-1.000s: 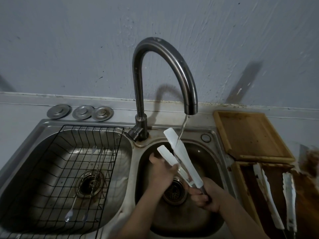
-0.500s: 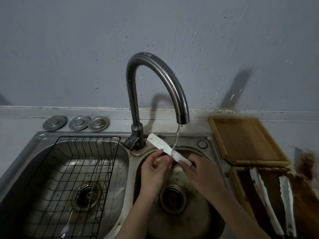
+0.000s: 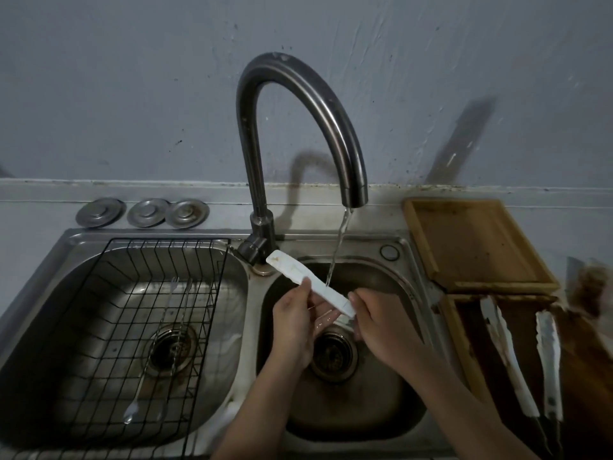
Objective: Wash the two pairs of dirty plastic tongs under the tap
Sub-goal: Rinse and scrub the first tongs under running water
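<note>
Grey wall behind steel double sink (image 3: 411, 260); water runs from curved tap (image 3: 298, 94). White tongs (image 3: 308, 282) held over right bowl, water landing on middle, brown dirt seen near far tip. Left hand (image 3: 292, 322) fingers pinched on tongs' middle; right hand (image 3: 378, 322) fingers wrapped round near end. Second tongs (image 3: 527, 356) laid in dark wooden tray (image 3: 461, 340) on desk, right of sink. Wire rack (image 3: 139, 327) set in left bowl

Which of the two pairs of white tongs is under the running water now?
The tongs in the hands, held over the right basin. The other tongs lie dry on the dark wooden tray, right of the sink.
</note>
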### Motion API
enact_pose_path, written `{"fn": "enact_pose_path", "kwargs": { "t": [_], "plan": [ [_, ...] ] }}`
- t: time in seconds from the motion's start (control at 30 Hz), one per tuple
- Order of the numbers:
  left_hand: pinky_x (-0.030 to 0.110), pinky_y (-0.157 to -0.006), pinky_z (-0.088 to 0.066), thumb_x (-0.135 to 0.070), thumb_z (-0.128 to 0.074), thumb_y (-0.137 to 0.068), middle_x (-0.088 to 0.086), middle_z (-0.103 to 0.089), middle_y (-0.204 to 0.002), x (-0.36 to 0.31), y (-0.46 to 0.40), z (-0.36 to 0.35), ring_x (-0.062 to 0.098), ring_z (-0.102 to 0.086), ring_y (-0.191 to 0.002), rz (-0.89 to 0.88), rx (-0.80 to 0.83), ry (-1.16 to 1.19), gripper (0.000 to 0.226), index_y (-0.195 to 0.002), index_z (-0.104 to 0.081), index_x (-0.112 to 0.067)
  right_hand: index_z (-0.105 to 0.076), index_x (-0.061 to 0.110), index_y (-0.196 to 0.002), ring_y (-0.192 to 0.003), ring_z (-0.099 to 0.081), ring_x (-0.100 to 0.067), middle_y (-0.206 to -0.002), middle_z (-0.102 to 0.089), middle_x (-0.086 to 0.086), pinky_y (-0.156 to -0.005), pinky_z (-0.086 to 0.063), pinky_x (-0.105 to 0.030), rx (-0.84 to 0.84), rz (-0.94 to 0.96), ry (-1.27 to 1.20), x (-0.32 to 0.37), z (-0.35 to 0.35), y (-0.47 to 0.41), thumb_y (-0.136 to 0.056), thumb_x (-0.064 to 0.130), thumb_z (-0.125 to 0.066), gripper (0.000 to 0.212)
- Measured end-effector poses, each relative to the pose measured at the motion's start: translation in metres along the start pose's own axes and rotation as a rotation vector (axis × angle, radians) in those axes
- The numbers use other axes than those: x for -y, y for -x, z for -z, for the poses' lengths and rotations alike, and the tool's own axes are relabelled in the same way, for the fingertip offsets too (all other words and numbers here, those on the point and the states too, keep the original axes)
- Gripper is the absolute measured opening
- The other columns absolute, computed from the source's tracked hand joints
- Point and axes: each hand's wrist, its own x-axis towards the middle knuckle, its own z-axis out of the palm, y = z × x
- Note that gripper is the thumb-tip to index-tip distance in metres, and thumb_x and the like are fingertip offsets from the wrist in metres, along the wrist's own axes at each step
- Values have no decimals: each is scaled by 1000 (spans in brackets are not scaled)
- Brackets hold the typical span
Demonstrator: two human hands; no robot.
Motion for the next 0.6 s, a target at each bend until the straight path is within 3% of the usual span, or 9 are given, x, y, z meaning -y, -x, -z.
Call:
{"fn": "enact_pose_path", "kwargs": {
  "t": [0.07,0.17,0.27,0.4,0.5,0.6],
  "plan": [
    [28,-62,-61,-19,-48,-97,13,-73,-75,3,1,3,22,-74,-70,5,51,-53,26,-97,-61,2,-49,26,-65,-51,-59,-7,-56,-57,4,-52,-47,-20,-2,-16,11,-4,-2,1,-97,29,-40,34],
    [22,-55,-56,-14,-52,-94,10,-71,-65,8,6,4,16,-69,-59,-4,145,-146,20,-89,-61,3,-49,22,-62,-47,-54,-10,-53,-54,2,-47,-40,-21,10,-36,73,-4,-4,-3,-96,34,-40,38],
    [32,-67,-53,-17,-56,-91,19,-65,-75,13,11,-1,24,-62,-68,-15,167,-206,24,-92,-61,6,-53,20,-67,-52,-52,-8,-59,-55,4,-47,-32,-20,19,-92,125,2,-8,-14,-97,39,-34,40],
    [34,-64,-46,-20,-61,-87,14,-61,-66,9,6,-2,22,-55,-61,-95,52,-260,21,-74,-67,-4,-53,24,-79,-65,-57,-4,-69,-58,8,-56,-39,-20,69,-112,-52,13,-17,-18,-99,37,-29,34],
    [27,-55,-51,-9,-65,-84,12,-64,-64,-1,1,0,17,-61,-54,-127,-21,-200,11,-78,-65,0,-50,27,-74,-59,-55,-4,-63,-55,7,-52,-38,-15,59,-40,-19,9,-17,-12,-99,36,-31,32],
    [20,-47,-52,-2,-67,-82,10,-68,-65,-11,-3,4,12,-65,-48,-48,-50,-62,3,-80,-65,-1,-52,23,-76,-59,-57,-9,-65,-57,4,-55,-45,-22,73,12,72,-4,-19,1,-98,37,-33,32]
  ]
}}
